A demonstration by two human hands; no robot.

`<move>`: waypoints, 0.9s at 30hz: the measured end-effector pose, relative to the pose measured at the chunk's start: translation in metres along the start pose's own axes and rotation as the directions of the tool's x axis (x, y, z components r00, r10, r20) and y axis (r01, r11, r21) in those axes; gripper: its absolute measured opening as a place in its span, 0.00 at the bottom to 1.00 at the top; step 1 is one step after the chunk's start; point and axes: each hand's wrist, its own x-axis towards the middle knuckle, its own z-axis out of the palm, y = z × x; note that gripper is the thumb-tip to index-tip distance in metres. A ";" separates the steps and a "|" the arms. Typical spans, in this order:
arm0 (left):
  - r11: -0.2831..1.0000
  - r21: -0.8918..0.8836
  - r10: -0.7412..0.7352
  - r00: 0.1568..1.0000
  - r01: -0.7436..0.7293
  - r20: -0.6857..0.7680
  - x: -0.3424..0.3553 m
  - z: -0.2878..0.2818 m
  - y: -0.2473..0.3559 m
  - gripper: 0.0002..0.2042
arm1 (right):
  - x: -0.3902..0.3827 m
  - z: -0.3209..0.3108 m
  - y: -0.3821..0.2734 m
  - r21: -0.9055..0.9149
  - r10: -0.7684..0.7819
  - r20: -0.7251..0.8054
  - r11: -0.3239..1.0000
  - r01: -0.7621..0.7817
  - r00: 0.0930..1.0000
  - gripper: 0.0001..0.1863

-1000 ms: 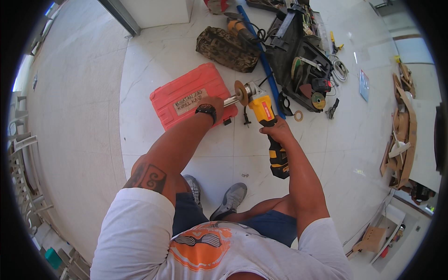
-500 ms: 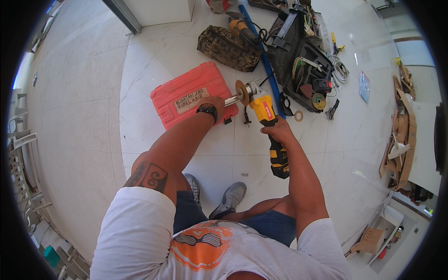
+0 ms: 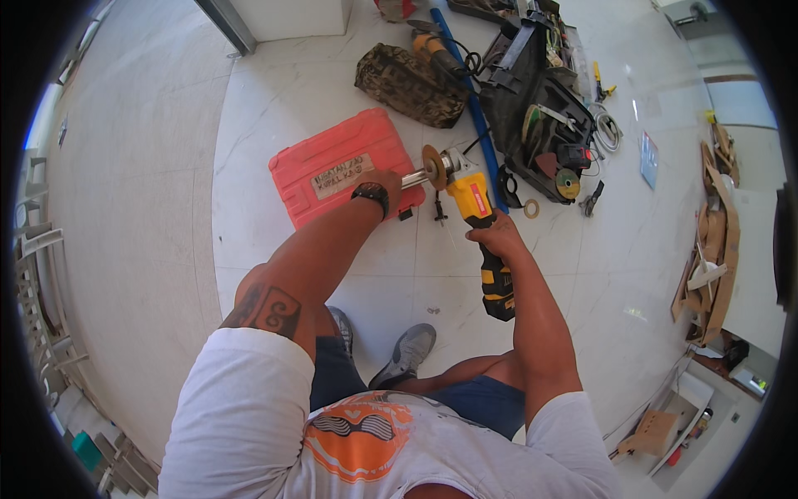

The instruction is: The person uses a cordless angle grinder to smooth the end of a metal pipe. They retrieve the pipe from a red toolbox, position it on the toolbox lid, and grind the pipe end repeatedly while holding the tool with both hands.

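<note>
My right hand (image 3: 497, 236) is wrapped round the body of a yellow and black cordless angle grinder (image 3: 472, 200). Its brown disc (image 3: 433, 167) stands edge-on at the left side of the grinder head. A short shiny metal tube (image 3: 413, 179) sticks out of my left hand (image 3: 383, 185), its end at the disc; whether the two touch I cannot tell. Beneath my left hand lies a closed red plastic tool case (image 3: 320, 145) with a tan label on its lid.
A camouflage bag (image 3: 407, 87), an orange power tool (image 3: 432, 51) and a long blue pipe (image 3: 478, 108) lie beyond the case. Right of them an open black tool case (image 3: 519, 125) holds discs and tools. Cardboard pieces (image 3: 716, 241) lean at the far right.
My hands, the grinder and the tube keep almost the same places. The whole view has shifted very slightly.
</note>
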 end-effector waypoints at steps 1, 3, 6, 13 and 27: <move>1.000 -0.002 0.013 1.000 -0.013 -0.006 0.000 0.000 -0.001 0.13 | 0.000 0.000 0.000 0.004 0.013 -0.009 1.000 -0.013 1.000 0.39; 1.000 -0.012 0.017 1.000 -0.018 -0.011 0.000 0.001 -0.002 0.14 | -0.001 0.001 0.001 -0.012 -0.009 -0.001 1.000 0.009 1.000 0.38; 1.000 -0.025 0.007 1.000 -0.007 -0.006 0.002 0.002 -0.003 0.14 | -0.002 0.000 0.001 -0.016 -0.003 0.008 1.000 0.003 1.000 0.36; 1.000 0.005 0.030 0.999 -0.030 0.017 0.004 0.003 -0.003 0.13 | -0.005 0.000 0.006 0.036 0.013 0.015 0.999 -0.014 1.000 0.34; 0.998 -0.058 0.011 0.999 -0.009 0.035 -0.002 -0.008 0.000 0.13 | 0.000 0.001 0.003 0.051 -0.004 0.045 0.999 0.002 0.999 0.34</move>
